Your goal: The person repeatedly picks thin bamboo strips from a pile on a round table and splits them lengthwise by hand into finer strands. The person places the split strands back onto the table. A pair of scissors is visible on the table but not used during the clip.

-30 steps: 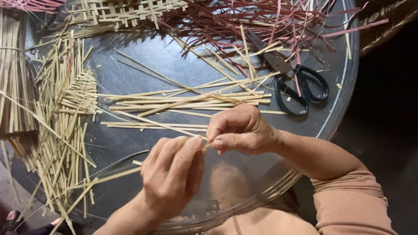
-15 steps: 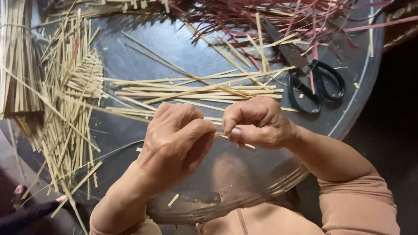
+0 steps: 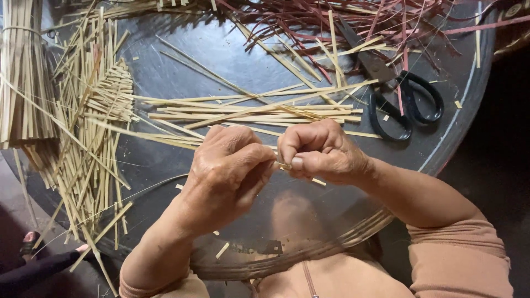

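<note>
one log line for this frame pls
left hand grip: pale strip | right hand grip: same strip | scissors: idle on round tray

A thin pale strip point(image 3: 287, 165) is pinched between the left hand point(image 3: 229, 171) and right hand point(image 3: 323, 150) above the dark round tray point(image 3: 221, 60). Black scissors point(image 3: 403, 94) are seen on the tray's right part, loose pale strips point(image 3: 248, 113) at its centre, reddish strips point(image 3: 342, 19) along its far edge.

Round dark tabletop point(image 3: 232, 60) w/ glossy, scuffed surface & pale rim, soft daylight reflecting off its middle. Grey concrete floor point(image 3: 11, 193) at lower left; deep shadow beyond tabletop's right edge. No walls or windows in view.
</note>
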